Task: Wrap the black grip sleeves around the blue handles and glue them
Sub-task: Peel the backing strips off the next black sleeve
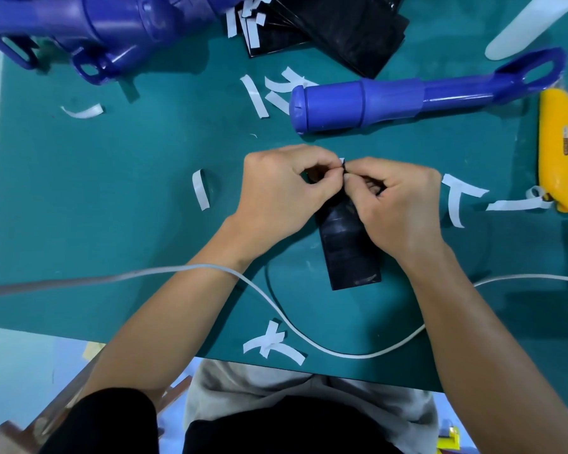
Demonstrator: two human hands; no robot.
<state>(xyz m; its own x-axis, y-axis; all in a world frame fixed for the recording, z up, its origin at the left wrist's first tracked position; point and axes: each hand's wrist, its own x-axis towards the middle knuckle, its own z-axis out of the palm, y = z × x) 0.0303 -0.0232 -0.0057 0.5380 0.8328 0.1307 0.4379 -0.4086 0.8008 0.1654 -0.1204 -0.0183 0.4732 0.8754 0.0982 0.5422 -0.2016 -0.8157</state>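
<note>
A black grip sleeve (350, 247) lies flat on the green mat in the middle, its far end lifted between my hands. My left hand (279, 191) and my right hand (397, 204) both pinch that far end with thumb and fingertips, where a small white strip shows. A single blue handle (407, 96) lies on its side beyond my hands, its loop end pointing right. More blue handles (89, 24) are piled at the far left. A stack of black sleeves (338, 24) sits at the far centre.
Several white backing strips (200, 188) litter the green mat (112, 208). A yellow utility knife (559, 152) lies at the right edge. A white cable (309, 339) loops across the mat's near part and over my left forearm. A white blade-shaped piece (532, 24) is far right.
</note>
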